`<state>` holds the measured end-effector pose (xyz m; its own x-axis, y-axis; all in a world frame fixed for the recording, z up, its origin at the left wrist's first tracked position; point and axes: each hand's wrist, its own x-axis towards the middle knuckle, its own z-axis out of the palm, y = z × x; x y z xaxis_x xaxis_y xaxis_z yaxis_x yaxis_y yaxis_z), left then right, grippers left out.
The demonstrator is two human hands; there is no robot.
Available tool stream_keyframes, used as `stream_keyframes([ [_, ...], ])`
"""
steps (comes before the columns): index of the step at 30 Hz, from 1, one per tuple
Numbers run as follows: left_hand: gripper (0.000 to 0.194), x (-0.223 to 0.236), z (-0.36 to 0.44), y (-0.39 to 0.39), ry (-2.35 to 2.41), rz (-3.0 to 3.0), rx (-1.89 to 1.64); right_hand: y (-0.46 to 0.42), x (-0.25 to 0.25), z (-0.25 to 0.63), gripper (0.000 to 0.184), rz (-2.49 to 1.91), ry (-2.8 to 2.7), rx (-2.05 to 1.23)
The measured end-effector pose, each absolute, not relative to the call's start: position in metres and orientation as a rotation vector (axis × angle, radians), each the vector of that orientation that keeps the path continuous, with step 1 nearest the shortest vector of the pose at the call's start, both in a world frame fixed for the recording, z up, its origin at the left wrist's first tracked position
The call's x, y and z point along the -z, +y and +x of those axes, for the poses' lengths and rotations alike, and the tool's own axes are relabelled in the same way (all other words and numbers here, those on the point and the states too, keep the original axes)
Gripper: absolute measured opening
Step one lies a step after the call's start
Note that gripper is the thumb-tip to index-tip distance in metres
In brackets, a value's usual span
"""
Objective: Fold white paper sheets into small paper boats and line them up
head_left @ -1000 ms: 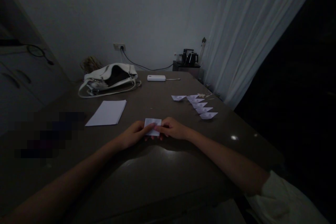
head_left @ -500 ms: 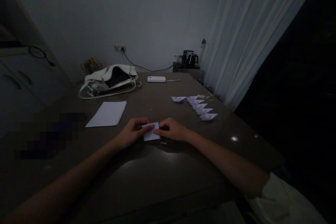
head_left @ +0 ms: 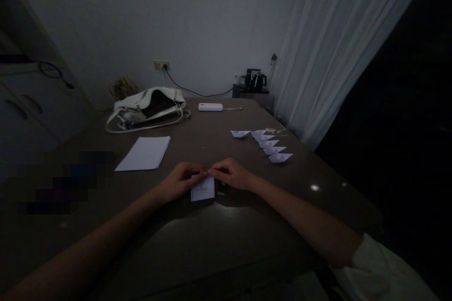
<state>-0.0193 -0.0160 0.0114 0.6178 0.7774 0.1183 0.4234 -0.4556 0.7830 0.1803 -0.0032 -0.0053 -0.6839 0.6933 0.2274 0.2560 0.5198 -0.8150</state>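
A small folded piece of white paper, roughly square with crease lines, hangs from my fingers just above the table's near part. My left hand pinches its upper edge between thumb and fingers. At the upper right corner my right hand grips the same paper, its fingertips meeting those of the left. The fingers hide the top edge. To the right, several folded paper boats stand in a slanting row, with one more paper boat left of the row's far end.
A stack of white paper sheets lies left of my hands. Farther back are a white handbag and a white power bank with a strap. Small scraps lie by the boats. A black kettle stands beyond the table.
The folded paper has moved slightly down and now shows a creased face. My fingers have shifted from its middle and sides to its top edge, closer together.
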Motion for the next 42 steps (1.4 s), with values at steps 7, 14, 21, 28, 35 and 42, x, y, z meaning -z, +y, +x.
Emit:
stream_keyframes([
  [7, 0.034, -0.009, -0.018, -0.015, 0.941, 2.128, -0.630, -0.005, 0.004, 0.180, 0.029, -0.798, -2.227, -0.977],
  [14, 0.029, -0.008, -0.019, -0.013, 0.956, 2.033, -0.735, -0.006, 0.004, 0.180, 0.036, -0.814, -2.151, -1.070],
  [21, 0.029, -0.010, -0.022, -0.007, 1.066, 1.841, -0.985, -0.007, 0.002, 0.181, 0.033, -0.800, -2.264, -1.007],
  [28, 0.034, -0.010, -0.020, -0.007, 1.075, 1.884, -0.939, -0.006, 0.004, 0.181, 0.027, -0.893, -2.331, -0.842],
  [35, 0.034, -0.007, -0.020, -0.004, 1.111, 1.853, -0.933, -0.003, 0.001, 0.181, 0.024, -1.005, -2.035, -0.663],
  [42, 0.033, -0.002, -0.023, 0.001, 1.158, 1.785, -0.974, 0.000, 0.006, 0.180, 0.020, -1.012, -1.913, -0.915],
])
